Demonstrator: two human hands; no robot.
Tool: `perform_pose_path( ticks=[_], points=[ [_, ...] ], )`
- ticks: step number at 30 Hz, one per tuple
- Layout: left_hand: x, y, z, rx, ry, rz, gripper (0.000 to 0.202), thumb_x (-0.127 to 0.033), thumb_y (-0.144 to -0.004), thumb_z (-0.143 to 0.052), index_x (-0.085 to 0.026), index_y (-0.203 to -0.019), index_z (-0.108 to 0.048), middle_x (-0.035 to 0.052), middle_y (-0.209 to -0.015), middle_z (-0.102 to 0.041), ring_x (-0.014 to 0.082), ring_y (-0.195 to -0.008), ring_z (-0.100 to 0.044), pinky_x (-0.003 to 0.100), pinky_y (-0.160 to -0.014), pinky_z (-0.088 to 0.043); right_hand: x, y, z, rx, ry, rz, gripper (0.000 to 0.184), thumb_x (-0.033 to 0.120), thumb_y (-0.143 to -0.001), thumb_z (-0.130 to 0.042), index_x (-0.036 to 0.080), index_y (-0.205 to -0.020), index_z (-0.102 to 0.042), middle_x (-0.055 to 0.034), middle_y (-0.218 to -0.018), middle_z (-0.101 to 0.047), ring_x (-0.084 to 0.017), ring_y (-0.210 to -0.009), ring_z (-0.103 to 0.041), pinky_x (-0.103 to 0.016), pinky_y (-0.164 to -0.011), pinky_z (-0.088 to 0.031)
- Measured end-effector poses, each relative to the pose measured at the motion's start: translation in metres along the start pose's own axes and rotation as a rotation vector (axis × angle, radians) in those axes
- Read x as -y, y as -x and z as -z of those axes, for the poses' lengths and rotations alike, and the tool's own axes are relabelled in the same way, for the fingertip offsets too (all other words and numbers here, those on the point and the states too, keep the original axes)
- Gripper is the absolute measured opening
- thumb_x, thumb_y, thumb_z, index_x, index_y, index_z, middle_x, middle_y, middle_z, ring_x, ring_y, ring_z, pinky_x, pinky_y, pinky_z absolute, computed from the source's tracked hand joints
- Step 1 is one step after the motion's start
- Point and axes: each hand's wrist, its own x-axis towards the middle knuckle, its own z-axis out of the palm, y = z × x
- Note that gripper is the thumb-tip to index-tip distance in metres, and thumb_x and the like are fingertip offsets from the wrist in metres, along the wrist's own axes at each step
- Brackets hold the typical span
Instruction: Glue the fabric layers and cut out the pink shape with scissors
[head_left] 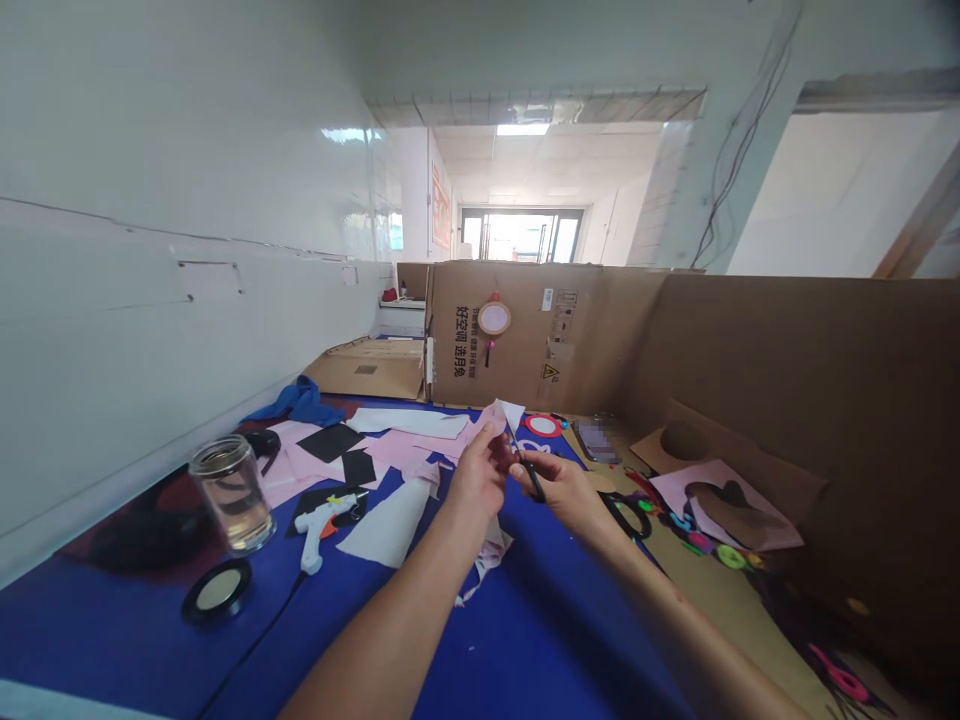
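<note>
My left hand (480,470) is closed on a small piece of pale pink-white paper (504,412), held up above the blue table (525,640). My right hand (559,488) is wrapped round the black handles of a pair of scissors (529,468), whose blades point up into the paper's edge. A strip of cut paper hangs down below my left hand. Both hands are close together near the middle of the table.
A glass jar (231,494), a round black lid (217,591) and a white glue gun (319,520) lie at the left. Pink, white and black paper sheets (360,450) cover the table's middle. Cardboard walls (750,350) stand behind and right, with colourful small parts (705,540) on cardboard.
</note>
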Motion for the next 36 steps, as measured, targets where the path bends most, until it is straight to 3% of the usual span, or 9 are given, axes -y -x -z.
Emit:
perform_pose_path(
  ticks=[5,14,19,26,30,36],
  points=[
    [-0.006,-0.008,-0.010,-0.085,-0.013,-0.166,0.036,-0.020,-0.068,-0.095,-0.018,-0.088,-0.066,-0.0012,-0.075,-0.070,0.0107,-0.061,-0.063,0.023,-0.061,-0.050,0.001,-0.002,-0.008,-0.025,-0.035,0.019,0.055,0.066,-0.073,-0.088,0.017,-0.096,-0.081,0.0040,-0.064,-0.054,-0.015,-0.062,-0.044,-0.031,-0.061,-0.033],
    [-0.039,-0.008,-0.027,-0.093,-0.100,-0.398,0.041,-0.014,-0.065,-0.092,-0.021,-0.094,-0.065,-0.0003,-0.088,-0.076,0.0157,-0.082,-0.074,0.029,-0.085,-0.056,0.019,-0.017,-0.022,-0.006,-0.114,0.048,0.056,0.066,-0.073,-0.088,0.018,-0.102,-0.081,0.0029,-0.064,-0.054,-0.017,-0.063,-0.047,-0.032,-0.063,-0.038],
    [-0.053,0.002,-0.037,-0.012,-0.050,-0.360,0.042,-0.015,-0.068,-0.090,-0.022,-0.102,-0.066,0.0032,-0.096,-0.079,0.0180,-0.084,-0.077,0.031,-0.084,-0.059,0.026,-0.021,-0.030,0.039,-0.162,0.077,0.061,0.074,-0.075,-0.081,0.020,-0.104,-0.079,0.0018,-0.067,-0.054,-0.018,-0.066,-0.047,-0.032,-0.065,-0.038],
    [-0.061,0.014,-0.044,-0.039,-0.059,-0.323,0.049,-0.019,-0.062,-0.092,-0.022,-0.101,-0.063,0.0029,-0.095,-0.078,0.0166,-0.073,-0.074,0.024,-0.059,-0.049,0.028,-0.023,-0.041,0.088,-0.277,0.153,0.047,0.065,-0.082,-0.082,0.021,-0.098,-0.077,0.0010,-0.071,-0.056,-0.018,-0.071,-0.046,-0.031,-0.067,-0.036],
    [-0.061,0.020,-0.049,-0.028,-0.039,-0.324,0.050,-0.019,-0.059,-0.093,-0.021,-0.099,-0.063,0.0036,-0.097,-0.078,0.0178,-0.077,-0.075,0.025,-0.060,-0.049,0.032,-0.021,-0.041,0.066,-0.302,0.141,0.048,0.065,-0.079,-0.085,0.021,-0.095,-0.077,0.0011,-0.070,-0.055,-0.018,-0.069,-0.044,-0.031,-0.067,-0.036],
    [-0.057,0.026,-0.054,-0.057,-0.008,-0.351,0.050,-0.022,-0.055,-0.095,-0.018,-0.094,-0.064,0.0024,-0.084,-0.075,0.0149,-0.065,-0.069,0.025,-0.058,-0.050,0.040,-0.018,-0.043,0.070,-0.302,0.151,0.048,0.066,-0.080,-0.082,0.020,-0.094,-0.077,0.0016,-0.070,-0.052,-0.017,-0.068,-0.041,-0.031,-0.065,-0.035]
  ],
)
